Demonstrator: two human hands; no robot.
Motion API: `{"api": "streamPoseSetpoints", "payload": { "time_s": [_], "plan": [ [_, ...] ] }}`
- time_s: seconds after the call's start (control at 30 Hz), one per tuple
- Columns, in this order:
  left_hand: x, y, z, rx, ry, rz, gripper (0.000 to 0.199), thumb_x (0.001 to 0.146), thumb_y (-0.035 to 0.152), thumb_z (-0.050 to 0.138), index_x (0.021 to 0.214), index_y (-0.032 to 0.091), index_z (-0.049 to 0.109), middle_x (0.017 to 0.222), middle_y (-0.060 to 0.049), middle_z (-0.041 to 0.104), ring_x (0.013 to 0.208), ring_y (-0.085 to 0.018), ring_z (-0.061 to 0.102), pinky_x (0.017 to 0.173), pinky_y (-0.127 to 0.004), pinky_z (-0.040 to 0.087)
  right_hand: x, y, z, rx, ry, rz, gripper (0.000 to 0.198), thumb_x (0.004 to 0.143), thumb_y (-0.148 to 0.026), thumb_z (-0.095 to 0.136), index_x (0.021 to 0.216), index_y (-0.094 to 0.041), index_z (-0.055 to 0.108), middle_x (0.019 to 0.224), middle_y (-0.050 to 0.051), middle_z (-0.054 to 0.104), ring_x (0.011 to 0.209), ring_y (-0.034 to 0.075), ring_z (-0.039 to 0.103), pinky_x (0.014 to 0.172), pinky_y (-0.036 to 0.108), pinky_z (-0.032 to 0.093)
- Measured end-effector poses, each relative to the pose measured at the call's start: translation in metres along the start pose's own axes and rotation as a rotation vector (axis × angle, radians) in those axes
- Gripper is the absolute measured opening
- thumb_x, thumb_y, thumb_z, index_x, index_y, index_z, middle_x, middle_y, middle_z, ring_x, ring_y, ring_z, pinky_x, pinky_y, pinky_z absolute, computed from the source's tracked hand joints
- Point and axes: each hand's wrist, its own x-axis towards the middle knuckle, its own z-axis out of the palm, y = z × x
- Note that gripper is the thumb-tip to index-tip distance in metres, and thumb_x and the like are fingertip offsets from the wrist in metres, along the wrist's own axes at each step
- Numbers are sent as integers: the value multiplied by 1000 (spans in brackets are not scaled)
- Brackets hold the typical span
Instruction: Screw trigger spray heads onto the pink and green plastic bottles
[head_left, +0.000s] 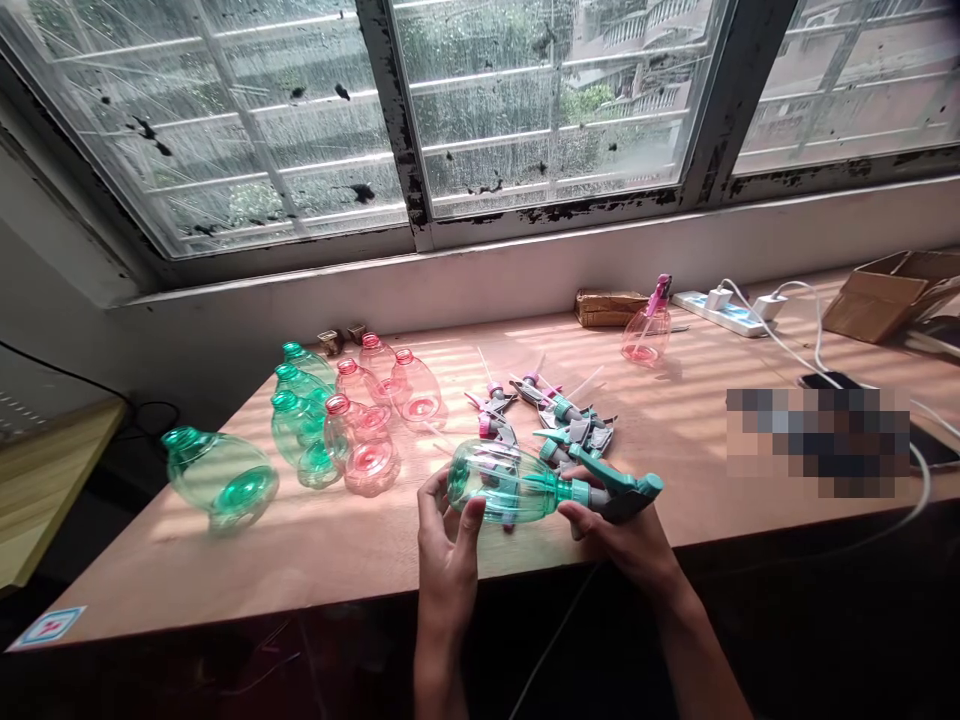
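Between my hands lies a green transparent spray bottle [517, 485], tilted onto its side above the table's front edge. My left hand [450, 530] wraps around the bottle's base end. At the neck, my right hand [622, 535] grips the collar of the green and grey trigger sprayer [615, 490], which sits on the bottle's mouth. A thin dip tube runs inside the bottle. Just behind it are several loose trigger sprayers [577, 430], pink and green, with white tubes. To the left stand several open green bottles [300, 420] and several open pink bottles [371, 455].
A pink spray bottle [646, 330] with its sprayer on stands at the back, beside a small cardboard box [611, 308]. A power strip [724, 313] with plugged chargers and white cables lies at right, near an open carton [881, 295]. A single green bottle [217, 475] stands at far left.
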Motion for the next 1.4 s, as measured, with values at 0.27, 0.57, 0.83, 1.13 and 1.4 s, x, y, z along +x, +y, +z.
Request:
{"api": "streamPoseSetpoints", "payload": {
  "time_s": [0.27,0.57,0.83,1.13,1.4],
  "plan": [
    [-1,8,1,8,-115,11,57,96,52,65,144,25,53,137,-11,68,119,-28,70,96,-36,56,2,4,-3,-23,-16,-9,34,82,-45,86,103,-21,72,60,-3,63,52,16,60,52,31,52],
    [1,-1,-2,92,-141,51,64,90,39,76,148,28,50,133,-9,68,121,-28,69,110,-45,51,2,6,-1,13,65,-77,30,88,-44,81,104,-20,71,56,-4,64,48,16,58,54,31,47],
    [-1,2,-1,-29,-89,11,55,89,55,73,128,22,53,124,-13,72,113,-29,72,95,-40,57,1,7,-6,-12,-3,-30,33,87,-47,82,103,-20,73,57,-3,63,51,17,60,52,30,48],
    [1,2,0,-15,-22,47,51,91,55,70,129,22,58,126,-12,72,123,-30,68,97,-37,57,-1,4,-4,9,-24,-1,33,81,-43,87,102,-22,72,60,-4,63,52,15,59,51,28,49],
    [0,2,-3,-52,-128,14,54,94,43,71,142,27,53,145,-10,64,140,-29,57,104,-34,55,-1,5,0,0,63,-31,32,84,-45,84,101,-20,73,58,-3,63,51,16,58,53,30,48]
  ]
}}
